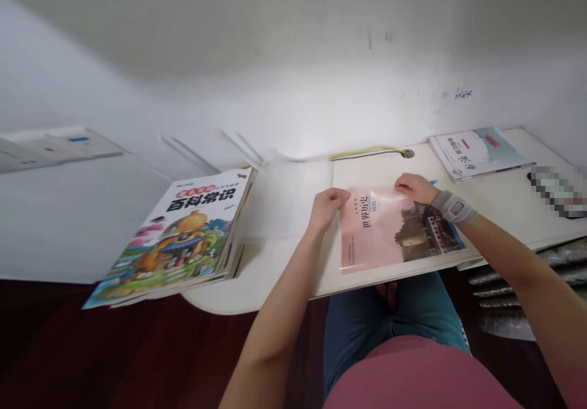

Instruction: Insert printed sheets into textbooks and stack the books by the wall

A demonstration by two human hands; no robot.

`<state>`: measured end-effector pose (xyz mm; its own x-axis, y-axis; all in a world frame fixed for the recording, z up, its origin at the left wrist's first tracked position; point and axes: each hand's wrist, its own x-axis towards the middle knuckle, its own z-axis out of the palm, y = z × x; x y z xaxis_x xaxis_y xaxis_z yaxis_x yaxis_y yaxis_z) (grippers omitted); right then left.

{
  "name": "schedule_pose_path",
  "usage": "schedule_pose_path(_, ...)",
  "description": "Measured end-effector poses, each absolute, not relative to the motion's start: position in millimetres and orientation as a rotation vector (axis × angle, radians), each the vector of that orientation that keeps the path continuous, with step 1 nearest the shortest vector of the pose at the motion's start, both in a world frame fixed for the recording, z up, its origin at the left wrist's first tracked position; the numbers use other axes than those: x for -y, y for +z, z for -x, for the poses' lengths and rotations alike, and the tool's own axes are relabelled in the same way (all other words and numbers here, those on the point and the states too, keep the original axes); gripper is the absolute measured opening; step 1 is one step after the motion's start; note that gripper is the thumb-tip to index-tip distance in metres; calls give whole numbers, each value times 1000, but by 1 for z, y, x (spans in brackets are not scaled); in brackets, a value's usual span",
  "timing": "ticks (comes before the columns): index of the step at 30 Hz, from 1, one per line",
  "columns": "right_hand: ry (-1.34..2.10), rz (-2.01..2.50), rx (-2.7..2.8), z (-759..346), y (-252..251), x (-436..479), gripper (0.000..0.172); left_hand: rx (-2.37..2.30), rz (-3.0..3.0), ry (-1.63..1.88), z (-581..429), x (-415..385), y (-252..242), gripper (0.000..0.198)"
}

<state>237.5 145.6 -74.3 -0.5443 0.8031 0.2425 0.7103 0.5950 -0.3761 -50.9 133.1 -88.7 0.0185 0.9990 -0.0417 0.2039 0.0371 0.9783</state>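
A pink book point(371, 238) with Chinese characters and a picture of a building on its front lies on the white desk in front of me. Shiny clear film, a plastic book cover point(351, 265), shows over it and sticks out slightly at the lower left. My left hand point(331, 204) pinches the cover at the book's upper left corner, fingers closed. At the top edge, toward the right, my right hand point(416, 189) is also closed on the cover, with its fingertips partly hidden. A grey band is around my right wrist.
To the left, a stack of colourful books point(183, 238) overhangs the desk point(275, 280). A translucent sheet point(293, 198) lies beside it. Further right are another book point(477, 152) and a blurred-out phone point(557, 192). A yellow cable point(367, 150) runs along the wall to a desk hole.
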Motion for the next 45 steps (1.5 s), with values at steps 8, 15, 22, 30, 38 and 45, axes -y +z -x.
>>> schedule_pose_path(8,301,1146,2485,-237,-44,-149,26,-1697,-2344,957,19,-122,-46,31)
schedule_pose_path(15,155,1274,2564,-240,-32,-147,30,-1390,-2500,351,-38,-143,-19,30)
schedule_pose_path(22,-80,1876,2497,-260,-68,-158,42,-1502,-2430,78,-35,-175,-57,26)
schedule_pose_path(30,-161,2064,2374,-263,-78,-151,46,-1787,-2462,102,-33,-165,-86,47)
schedule_pose_path(38,-71,1498,2651,-201,-99,-123,43,-1630,-2618,363,-57,-134,-102,42)
schedule_pose_path(45,0,1478,2668,-219,-111,-121,57,-1588,-2565,264,-44,-121,-117,52)
